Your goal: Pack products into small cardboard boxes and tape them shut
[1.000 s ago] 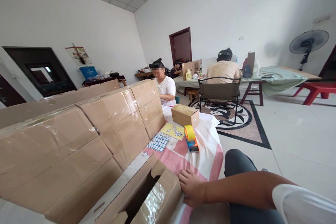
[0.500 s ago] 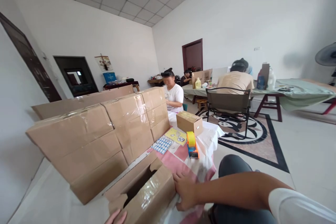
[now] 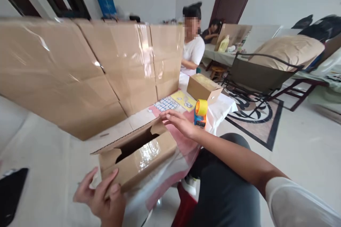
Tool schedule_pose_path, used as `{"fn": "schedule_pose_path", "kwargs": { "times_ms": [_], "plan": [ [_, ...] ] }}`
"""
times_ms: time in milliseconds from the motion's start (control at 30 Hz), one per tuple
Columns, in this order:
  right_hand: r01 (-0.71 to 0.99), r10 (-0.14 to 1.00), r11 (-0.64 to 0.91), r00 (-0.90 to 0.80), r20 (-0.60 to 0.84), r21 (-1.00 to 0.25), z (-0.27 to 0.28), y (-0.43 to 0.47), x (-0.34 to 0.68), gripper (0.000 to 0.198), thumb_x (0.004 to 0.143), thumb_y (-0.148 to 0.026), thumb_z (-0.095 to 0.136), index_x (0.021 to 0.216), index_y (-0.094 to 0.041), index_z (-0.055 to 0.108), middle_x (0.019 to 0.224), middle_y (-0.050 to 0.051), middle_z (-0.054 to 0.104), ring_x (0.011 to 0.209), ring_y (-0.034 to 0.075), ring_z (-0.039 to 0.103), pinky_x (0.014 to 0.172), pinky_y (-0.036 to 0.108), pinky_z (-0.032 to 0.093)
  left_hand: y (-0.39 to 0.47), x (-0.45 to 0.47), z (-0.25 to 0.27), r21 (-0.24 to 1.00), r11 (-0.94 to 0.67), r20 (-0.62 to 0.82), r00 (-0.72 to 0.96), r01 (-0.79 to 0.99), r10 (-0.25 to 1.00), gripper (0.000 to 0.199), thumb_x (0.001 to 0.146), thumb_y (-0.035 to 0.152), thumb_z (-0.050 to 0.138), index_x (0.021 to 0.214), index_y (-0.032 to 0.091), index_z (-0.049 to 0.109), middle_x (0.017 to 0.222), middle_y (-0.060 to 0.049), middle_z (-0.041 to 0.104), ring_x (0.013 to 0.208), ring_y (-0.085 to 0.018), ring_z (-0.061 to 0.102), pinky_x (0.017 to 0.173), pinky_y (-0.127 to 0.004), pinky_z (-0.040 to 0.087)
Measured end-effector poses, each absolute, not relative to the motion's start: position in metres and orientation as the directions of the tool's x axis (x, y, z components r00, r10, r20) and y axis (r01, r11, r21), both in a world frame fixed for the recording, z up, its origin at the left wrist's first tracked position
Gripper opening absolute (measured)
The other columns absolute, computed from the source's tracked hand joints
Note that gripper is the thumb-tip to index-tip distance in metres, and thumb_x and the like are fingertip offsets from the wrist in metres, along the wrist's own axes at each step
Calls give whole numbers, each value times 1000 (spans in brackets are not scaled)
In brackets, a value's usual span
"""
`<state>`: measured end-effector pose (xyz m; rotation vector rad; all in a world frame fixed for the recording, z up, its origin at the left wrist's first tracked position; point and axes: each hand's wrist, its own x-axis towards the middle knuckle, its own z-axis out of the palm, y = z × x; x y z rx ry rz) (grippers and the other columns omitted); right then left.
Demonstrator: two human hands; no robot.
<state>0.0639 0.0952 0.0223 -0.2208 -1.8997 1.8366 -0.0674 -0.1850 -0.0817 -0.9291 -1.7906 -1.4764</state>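
A brown cardboard box (image 3: 151,159) lies on the table in front of me, its long top side open between raised flaps. Shiny tape covers part of its near side, and the inside is dark. My left hand (image 3: 103,195) grips the box's near left end, with fingers and thumb around the corner. At the far right end, my right hand (image 3: 177,124) rests its outstretched fingers against the upper edge of the long flap (image 3: 130,133). A tape dispenser (image 3: 200,113) with a yellow roll stands just beyond the right hand.
Stacked, taped boxes (image 3: 119,67) form a wall along the left. Another closed box (image 3: 204,87) and a yellow printed sheet (image 3: 183,99) lie farther back. A person (image 3: 194,49) in white sits across the table; others are farther off. A black object (image 3: 12,195) lies at lower left.
My view has tilted down and come closer. My right hand has moved from the box's right side up to the flap's far corner. More of my left hand shows at the near end.
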Motion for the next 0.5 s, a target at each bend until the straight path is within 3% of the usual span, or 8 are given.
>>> {"fn": "schedule_pose_path", "kwargs": {
  "times_ms": [67, 133, 200, 300, 400, 500],
  "plan": [
    [-235, 403, 190, -867, 294, -953, 23, 88, 68, 37, 99, -50, 57, 104, -15, 68, 110, 6, 68, 112, 21, 62, 105, 45, 46, -183, -62, -80, 608, 133, 775, -621, 783, 113, 27, 90, 39, 61, 89, 14, 71, 152, -17, 44, 141, -32, 43, 111, -53, 40],
    [-251, 324, 324, -877, 356, -912, 25, 88, 72, 37, 100, -49, 56, 94, -15, 69, 110, 6, 67, 112, 21, 62, 106, 46, 45, -181, -57, -76, 631, 128, 757, -643, 765, 114, 31, 91, 43, 59, 87, 14, 68, 155, -14, 41, 141, -32, 43, 110, -53, 43],
    [-262, 247, 429, -887, 391, -865, 25, 91, 76, 40, 102, -49, 52, 91, -15, 69, 116, 7, 66, 115, 22, 62, 106, 48, 45, -179, -53, -70, 614, 120, 773, -625, 780, 110, 38, 94, 49, 55, 86, 13, 64, 147, -11, 52, 137, -33, 50, 109, -58, 44],
    [-241, 168, 533, -909, 381, -811, 24, 95, 82, 41, 105, -47, 44, 102, -16, 71, 126, 6, 65, 125, 23, 58, 109, 53, 42, -177, -50, -64, 586, 112, 782, -597, 802, 178, 39, 98, 48, 49, 89, 12, 61, 134, -11, 65, 131, -35, 55, 110, -67, 40],
    [-245, 127, 585, -914, 386, -773, 22, 96, 85, 34, 106, -40, 45, 110, -17, 69, 133, 7, 62, 130, 23, 55, 111, 54, 39, -177, -51, -66, 600, 119, 765, -611, 791, 203, 35, 98, 46, 49, 96, 14, 62, 133, -16, 65, 132, -36, 56, 112, -69, 38],
    [-298, 101, 593, -894, 436, -748, 22, 95, 86, 24, 103, -32, 51, 112, -16, 68, 136, 11, 62, 129, 23, 56, 111, 52, 41, -185, -62, -80, 603, 119, 775, -614, 789, 149, 52, 92, 66, 48, 97, 15, 60, 118, -16, 67, 123, -37, 61, 110, -68, 41]
  ]
}}
